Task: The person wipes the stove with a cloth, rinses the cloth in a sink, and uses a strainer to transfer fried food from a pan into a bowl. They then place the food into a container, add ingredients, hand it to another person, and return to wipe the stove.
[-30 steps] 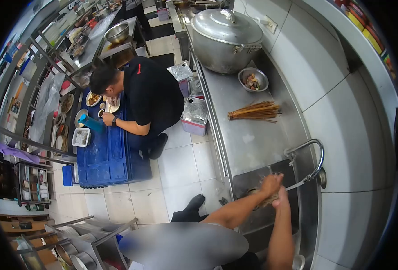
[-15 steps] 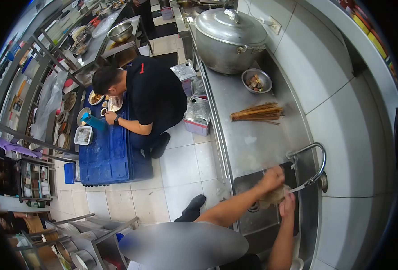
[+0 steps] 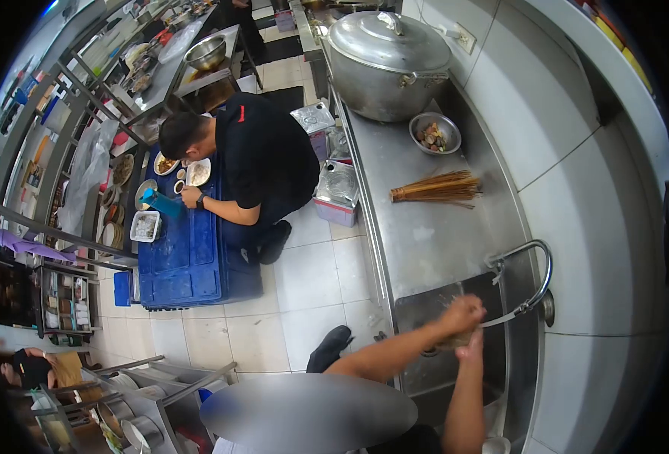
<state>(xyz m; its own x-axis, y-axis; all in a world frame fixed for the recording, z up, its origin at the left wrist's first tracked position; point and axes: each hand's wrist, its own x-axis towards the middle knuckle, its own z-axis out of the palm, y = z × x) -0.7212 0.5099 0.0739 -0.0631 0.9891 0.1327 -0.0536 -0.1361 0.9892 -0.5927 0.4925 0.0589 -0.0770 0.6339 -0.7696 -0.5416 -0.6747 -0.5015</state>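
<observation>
Over the sink basin (image 3: 417, 371), my left hand (image 3: 463, 312) is closed in a fist against a crumpled tan cloth (image 3: 455, 341). My right hand (image 3: 470, 346) grips the same cloth from below, its fingers partly hidden. The cloth looks wet and is mostly covered by my hands. From the curved metal faucet (image 3: 550, 265), a thin white stream runs down toward my hands. A bundle of thin brown sticks (image 3: 436, 188) tied like a brush lies on the steel counter (image 3: 425, 257) beyond my left hand.
A large lidded pot (image 3: 387, 68) and a metal bowl with food scraps (image 3: 434, 135) stand farther along the counter. A tiled wall (image 3: 584, 204) rises behind the faucet. A co-worker (image 3: 262, 159) bends over dishes on a blue chest (image 3: 179, 265). Lidded tins (image 3: 338, 185) sit on the floor.
My left hand has shifted slightly right and down on the cloth, and my right hand has moved slightly left. The cloth is now more covered. The whole view has shifted a little.
</observation>
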